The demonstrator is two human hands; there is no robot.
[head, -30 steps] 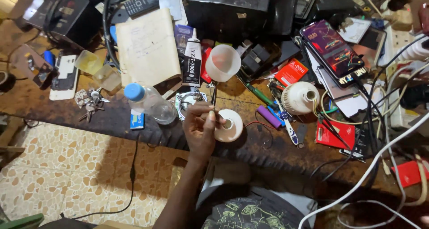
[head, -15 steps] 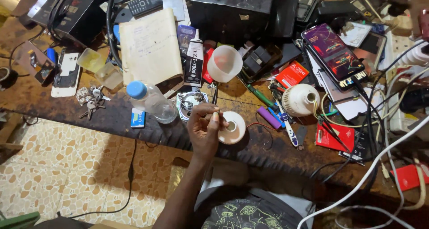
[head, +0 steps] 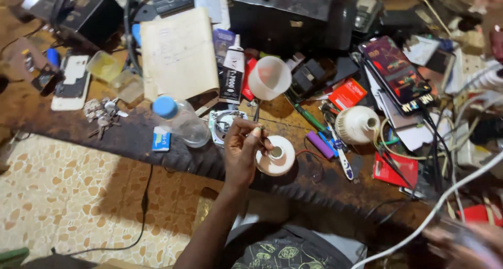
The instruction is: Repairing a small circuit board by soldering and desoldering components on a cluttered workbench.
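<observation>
Left hand (head: 242,151) barely shifted, fingers pinched together on thin tool beside white bulb base (head: 276,154); right hand unseen.

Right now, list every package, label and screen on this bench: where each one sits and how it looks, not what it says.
Glue tube: back centre, right of the paper sheet; black body, white cap and print.
Lit phone screen: back right, tilted; dark with red and purple.
Red box: left of that phone; small, flat.
Blue and white packet: front edge, beside the bottle.
White phone: far left, lying flat; its screen does not show.
</observation>
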